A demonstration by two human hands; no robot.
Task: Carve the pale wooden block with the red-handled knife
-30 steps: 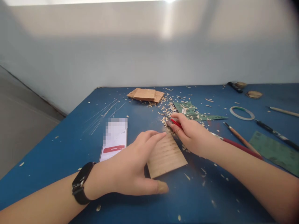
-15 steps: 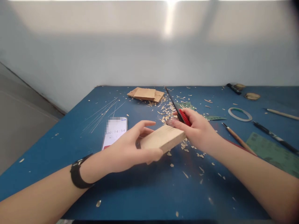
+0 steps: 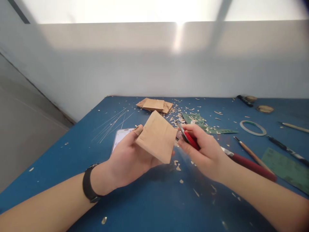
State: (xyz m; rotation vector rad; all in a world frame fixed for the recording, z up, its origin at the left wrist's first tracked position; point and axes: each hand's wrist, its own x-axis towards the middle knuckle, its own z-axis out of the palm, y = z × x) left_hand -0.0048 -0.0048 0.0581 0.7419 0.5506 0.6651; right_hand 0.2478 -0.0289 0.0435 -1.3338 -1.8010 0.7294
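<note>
A pale, square wooden block [image 3: 158, 137] is tilted up above the blue table [image 3: 154, 206], its broad face turned toward me. My left hand [image 3: 129, 159] grips it from the left and below, thumb at its left edge and the other fingers mostly hidden behind it. Just right of the block, my right hand [image 3: 205, 149] is closed round a red and black knife [image 3: 190, 140]. The blade points up and to the left, close to the block's right corner; whether they touch I cannot tell.
Stacked wood pieces [image 3: 153, 104] lie at the back among shavings. A phone [image 3: 119, 137] and thin wires [image 3: 112, 125] are at left. At right are a tape ring [image 3: 253, 128], a red-handled tool [image 3: 253, 166], a pen-like tool [image 3: 287, 149] and green sheets [image 3: 287, 169].
My left hand has turned the block so its broad face shows. My right hand has tilted the knife, and its blade looks shorter. The view has shifted, with more wall showing above.
</note>
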